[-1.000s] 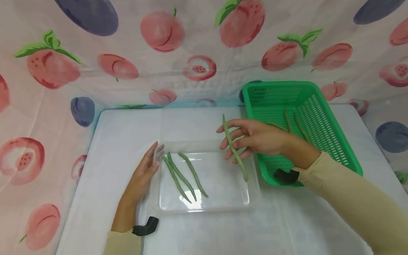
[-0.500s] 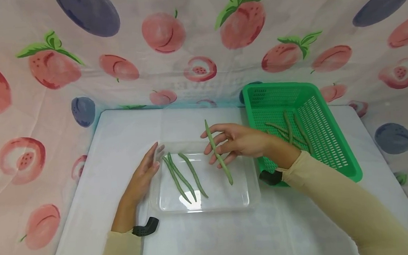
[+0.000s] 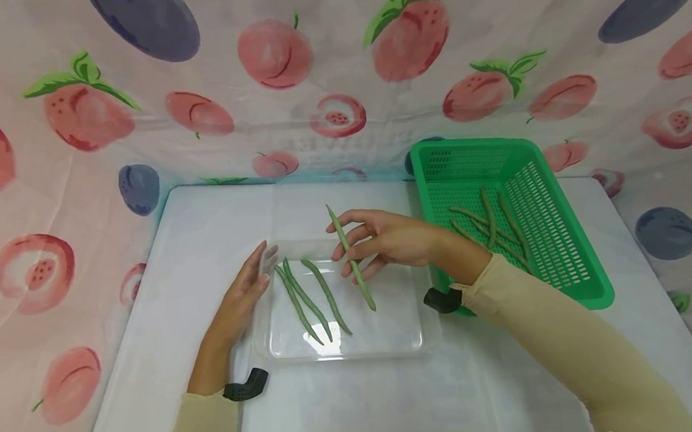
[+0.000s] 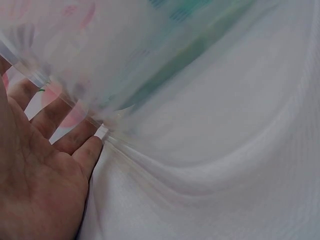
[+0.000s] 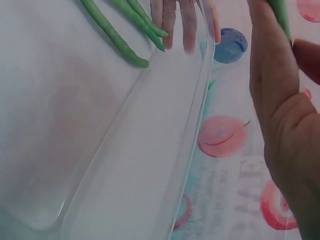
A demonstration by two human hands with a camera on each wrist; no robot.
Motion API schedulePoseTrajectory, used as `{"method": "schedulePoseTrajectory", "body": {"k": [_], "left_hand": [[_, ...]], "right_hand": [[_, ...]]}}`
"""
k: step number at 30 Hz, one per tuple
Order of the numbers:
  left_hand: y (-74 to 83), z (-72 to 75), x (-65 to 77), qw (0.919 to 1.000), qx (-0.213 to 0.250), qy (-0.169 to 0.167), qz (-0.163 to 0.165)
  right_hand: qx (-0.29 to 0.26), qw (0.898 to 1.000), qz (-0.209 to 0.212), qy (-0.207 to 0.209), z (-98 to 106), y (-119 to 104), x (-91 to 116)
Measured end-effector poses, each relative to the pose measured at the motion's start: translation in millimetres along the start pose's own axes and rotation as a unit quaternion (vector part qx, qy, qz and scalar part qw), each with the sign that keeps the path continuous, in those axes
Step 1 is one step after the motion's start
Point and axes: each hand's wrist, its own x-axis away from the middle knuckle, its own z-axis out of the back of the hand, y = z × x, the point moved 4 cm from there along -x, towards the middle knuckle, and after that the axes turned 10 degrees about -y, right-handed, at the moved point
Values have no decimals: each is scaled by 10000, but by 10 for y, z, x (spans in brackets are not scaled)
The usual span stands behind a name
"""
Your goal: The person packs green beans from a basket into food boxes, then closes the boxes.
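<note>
Tabletop margin [image 3: 347, 406] fronting tray [image 3: 384, 330]; right hand [image 3: 392, 238] holds bean [image 3: 357, 274].

The table [image 3: 359, 409], surfaced in white, bears a transparent rectangular container [image 3: 356, 356]; a green perforated basket [image 3: 550, 228] stands just beside it, to the right.
</note>
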Motion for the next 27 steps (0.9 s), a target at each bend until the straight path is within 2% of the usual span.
{"method": "schedulePoseTrajectory", "body": {"k": [4, 19, 27], "left_hand": [[10, -4, 0, 10000, -16, -11, 8], [-1, -7, 9, 9999, -26, 22, 108], [15, -22, 7, 10000, 32, -26, 73]], "right_hand": [[-20, 9996, -108, 261, 19, 11, -31], [-79, 9968, -439, 663, 67, 113, -28], [-33, 9963, -537, 673, 93, 168, 19]]}}
